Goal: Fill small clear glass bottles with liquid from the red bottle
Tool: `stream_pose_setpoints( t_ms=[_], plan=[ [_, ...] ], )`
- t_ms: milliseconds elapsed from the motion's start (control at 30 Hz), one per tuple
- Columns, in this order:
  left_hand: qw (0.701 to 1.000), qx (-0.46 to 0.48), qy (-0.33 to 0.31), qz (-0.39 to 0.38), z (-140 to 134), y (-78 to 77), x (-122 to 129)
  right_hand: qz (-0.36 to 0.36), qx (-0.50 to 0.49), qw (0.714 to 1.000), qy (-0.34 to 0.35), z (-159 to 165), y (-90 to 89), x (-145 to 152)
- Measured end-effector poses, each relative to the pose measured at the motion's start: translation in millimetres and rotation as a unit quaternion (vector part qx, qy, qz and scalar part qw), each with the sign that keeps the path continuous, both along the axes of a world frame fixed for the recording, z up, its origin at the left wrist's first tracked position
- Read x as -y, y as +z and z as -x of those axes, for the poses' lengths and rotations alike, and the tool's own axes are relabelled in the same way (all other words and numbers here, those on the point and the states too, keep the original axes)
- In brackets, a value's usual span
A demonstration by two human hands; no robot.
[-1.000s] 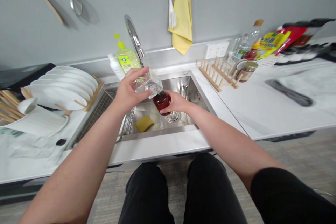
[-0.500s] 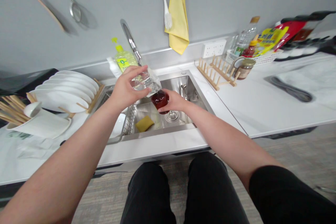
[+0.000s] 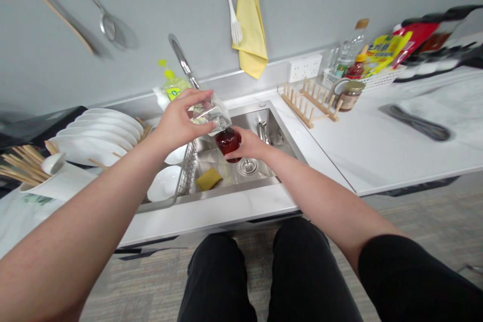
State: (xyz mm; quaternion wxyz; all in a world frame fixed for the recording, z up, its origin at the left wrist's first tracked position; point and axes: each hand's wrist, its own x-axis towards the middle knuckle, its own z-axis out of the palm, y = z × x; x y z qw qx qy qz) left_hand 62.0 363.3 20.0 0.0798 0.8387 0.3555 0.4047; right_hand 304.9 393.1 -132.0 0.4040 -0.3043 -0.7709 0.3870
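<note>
Left hand (image 3: 175, 126) grips a clear glass (image 3: 211, 114), tipped with its mouth toward the red-filled glass (image 3: 227, 142) that my right hand (image 3: 247, 145) wraps from the side; I read the tilt as lining the clear one's rim up over the red one, the two touching or nearly so. Both glasses sit above the sink (image 3: 281, 133), probably so any spill lands in the basin, under the faucet (image 3: 183, 60). I count two glasses in hand, one yellow sponge (image 3: 209, 178) on the sink floor, two white bowls (image 3: 164, 190) in the drain tray to the left, about five white plates (image 3: 94, 133) standing on edge in a rack so they drain, and one empty wooden rack (image 3: 309, 103) on the table (image 3: 377, 151) at right. One yellow cloth (image 3: 251, 20) hangs on the wall, one soap bottle (image 3: 171, 85) stands behind the faucet, and a jar (image 3: 349, 96) sits by the basket of bottles.
</note>
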Motion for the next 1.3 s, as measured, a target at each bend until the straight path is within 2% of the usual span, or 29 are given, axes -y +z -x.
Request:
stream_pose_setpoints(
  t_ms=[167, 433, 800, 1167, 1233, 1300],
  plan=[
    [1.0, -0.03, 0.002, -0.005, -6, 10.2, 0, 0.0, -0.007, 1.0, -0.002, -1, 0.5, 0],
    [0.999, -0.021, 0.0, 0.024, -13, 17.6, 0, -0.012, -0.01, 1.0, -0.017, -2, 3.8, 1],
    [0.997, -0.068, 0.019, 0.012, -23, 31.2, 4, -0.027, -0.024, 0.999, -0.026, -3, 4.5, -1],
    [0.998, -0.045, 0.013, 0.031, -21, 30.1, 3, -0.038, -0.014, 0.999, -0.028, -5, 9.0, 3],
    [0.999, -0.016, 0.006, 0.043, -19, 25.9, 4, -0.038, -0.011, 0.999, -0.03, -5, 7.8, 2],
    [0.997, 0.061, 0.005, 0.045, -15, 18.0, 5, -0.04, -0.006, 0.999, -0.032, -4, 6.1, 1]
  ],
)
